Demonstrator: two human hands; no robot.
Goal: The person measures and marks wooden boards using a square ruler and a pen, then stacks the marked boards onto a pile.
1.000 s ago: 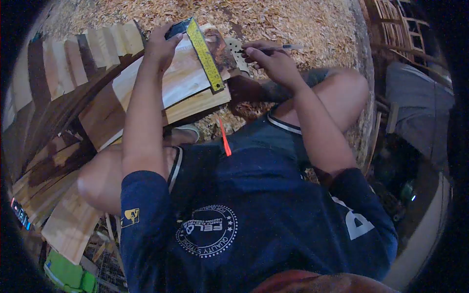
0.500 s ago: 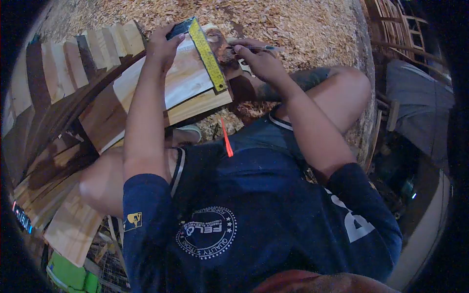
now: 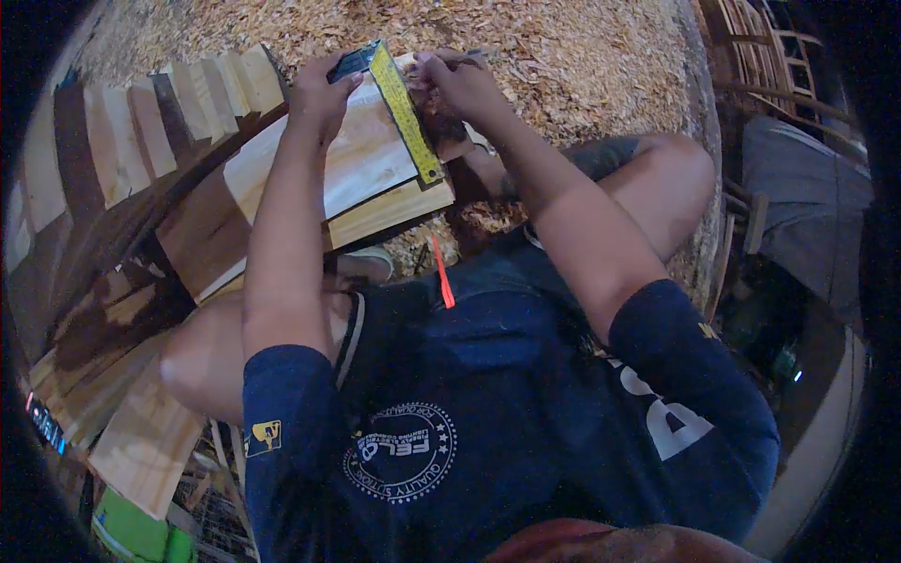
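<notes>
My left hand (image 3: 324, 94) grips the dark handle of a try square at the far edge of a wooden board (image 3: 361, 155). The square's yellow blade (image 3: 404, 113) lies across the board near its right end. My right hand (image 3: 460, 86) pinches a thin pen-like marker beside the top of the blade; its tip is hidden by the fingers. Another light board (image 3: 389, 211) lies under the first one.
A row of wood pieces (image 3: 122, 141) stands at the left. Wood shavings (image 3: 563, 66) cover the ground ahead. My bent legs flank the boards, with a foot (image 3: 479, 169) by their right end. A green object (image 3: 131, 530) is at lower left.
My right hand has moved left and away from my body, from the right of the board to the top of the yellow blade. My left hand still holds the square.
</notes>
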